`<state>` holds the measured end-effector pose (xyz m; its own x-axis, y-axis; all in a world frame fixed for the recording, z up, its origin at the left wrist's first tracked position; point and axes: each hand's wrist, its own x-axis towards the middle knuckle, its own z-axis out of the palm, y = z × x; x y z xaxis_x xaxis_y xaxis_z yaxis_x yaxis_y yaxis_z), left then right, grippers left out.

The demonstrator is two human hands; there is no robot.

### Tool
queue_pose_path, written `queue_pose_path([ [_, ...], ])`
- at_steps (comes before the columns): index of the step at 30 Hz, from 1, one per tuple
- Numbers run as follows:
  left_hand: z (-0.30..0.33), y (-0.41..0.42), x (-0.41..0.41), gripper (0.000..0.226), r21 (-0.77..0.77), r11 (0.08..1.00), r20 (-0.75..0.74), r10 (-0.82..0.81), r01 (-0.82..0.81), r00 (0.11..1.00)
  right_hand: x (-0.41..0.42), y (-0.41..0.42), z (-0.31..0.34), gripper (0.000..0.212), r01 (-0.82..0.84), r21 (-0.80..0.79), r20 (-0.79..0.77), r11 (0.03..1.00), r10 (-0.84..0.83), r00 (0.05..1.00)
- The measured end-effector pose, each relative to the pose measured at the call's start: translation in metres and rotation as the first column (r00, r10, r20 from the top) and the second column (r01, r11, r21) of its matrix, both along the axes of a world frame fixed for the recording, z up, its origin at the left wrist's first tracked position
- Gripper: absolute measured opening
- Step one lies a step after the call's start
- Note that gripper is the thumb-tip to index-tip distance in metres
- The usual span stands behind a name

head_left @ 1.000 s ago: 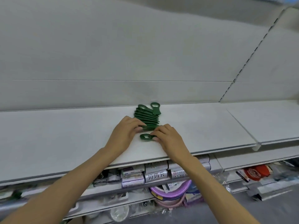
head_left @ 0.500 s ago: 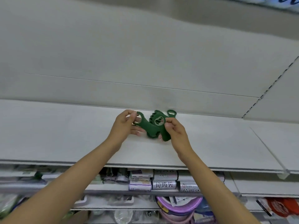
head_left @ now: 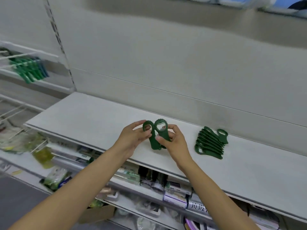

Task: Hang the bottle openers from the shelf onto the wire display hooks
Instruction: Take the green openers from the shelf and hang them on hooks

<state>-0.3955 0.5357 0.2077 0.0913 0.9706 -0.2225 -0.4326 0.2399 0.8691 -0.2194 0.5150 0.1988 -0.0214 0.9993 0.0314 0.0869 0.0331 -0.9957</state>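
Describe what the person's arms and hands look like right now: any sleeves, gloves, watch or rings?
Both forearms are bare all the way to the lower edge of the head view; no sleeve cuff shows. The left hand and the right hand wear no gloves. No watch, wristband or ring is visible on either wrist or on the fingers that show. Fingernails look short and plain.
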Motion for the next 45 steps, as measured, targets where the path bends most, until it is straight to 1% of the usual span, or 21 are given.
queue_pose_path([
  [3,0.000,-0.006,-0.030,0.044,0.067,0.995,-0.045,0.076,-0.073,0.996,-0.037,0.003,-0.004,0.039,-0.020,0.019,0.077,1.000,0.019,0.997],
  [5,0.000,-0.010,-0.055,0.041,0.112,0.989,-0.073,0.103,-0.094,0.992,-0.063,0.004,-0.002,0.038,-0.020,0.027,0.082,0.999,0.017,0.997],
  [8,0.004,-0.014,-0.099,0.034,0.192,0.979,-0.216,0.116,-0.074,0.970,-0.108,0.004,0.006,0.037,-0.011,0.074,0.055,0.997,0.006,0.998],
  [10,0.007,-0.018,-0.131,0.023,0.238,0.971,-0.340,0.101,-0.018,0.935,-0.143,0.003,0.012,0.036,-0.014,0.106,0.052,0.994,0.009,0.999],
  [11,0.007,-0.020,-0.149,0.017,0.259,0.966,-0.389,0.106,-0.002,0.915,-0.162,0.003,0.014,0.034,-0.022,0.116,0.047,0.993,0.017,0.999],
  [13,0.008,-0.024,-0.189,0.007,0.297,0.955,-0.436,0.145,-0.010,0.888,-0.203,0.003,0.018,0.023,-0.045,0.135,0.034,0.990,0.041,0.999],
  [15,0.007,-0.027,-0.236,0.008,0.317,0.948,-0.436,0.185,-0.042,0.881,-0.244,0.002,0.020,0.010,-0.061,0.145,-0.008,0.988,0.062,0.998],
  [16,0.006,-0.030,-0.261,0.011,0.317,0.947,-0.433,0.198,-0.057,0.880,-0.265,0.002,0.020,0.008,-0.064,0.143,-0.031,0.988,0.069,0.997],
  [21,0.005,-0.046,-0.386,0.026,0.304,0.943,-0.416,0.259,-0.136,0.871,-0.365,0.004,0.017,0.011,-0.104,0.151,-0.046,0.983,0.112,0.993],
  [25,0.010,-0.055,-0.459,0.023,0.301,0.928,-0.368,0.327,-0.221,0.870,-0.432,0.013,0.019,0.011,-0.186,0.187,0.007,0.964,0.189,0.982],
  [27,0.013,-0.055,-0.486,0.025,0.310,0.920,-0.363,0.349,-0.241,0.864,-0.459,0.022,0.020,0.010,-0.227,0.213,0.039,0.950,0.224,0.974],
  [31,0.014,-0.044,-0.529,0.029,0.316,0.902,-0.340,0.397,-0.294,0.852,-0.504,0.042,0.025,0.015,-0.265,0.214,0.022,0.940,0.267,0.964],
  [36,0.012,-0.025,-0.566,0.031,0.338,0.892,-0.354,0.415,-0.300,0.838,-0.545,0.074,0.022,0.013,-0.359,0.229,0.036,0.905,0.360,0.932],
  [41,0.005,-0.003,-0.607,0.020,0.315,0.892,-0.384,0.431,-0.323,0.816,-0.594,0.106,0.017,0.013,-0.455,0.226,0.071,0.861,0.451,0.890],
  [45,0.002,0.016,-0.643,0.020,0.307,0.877,-0.378,0.469,-0.370,0.798,-0.636,0.129,0.019,0.015,-0.491,0.218,0.081,0.844,0.485,0.871],
])
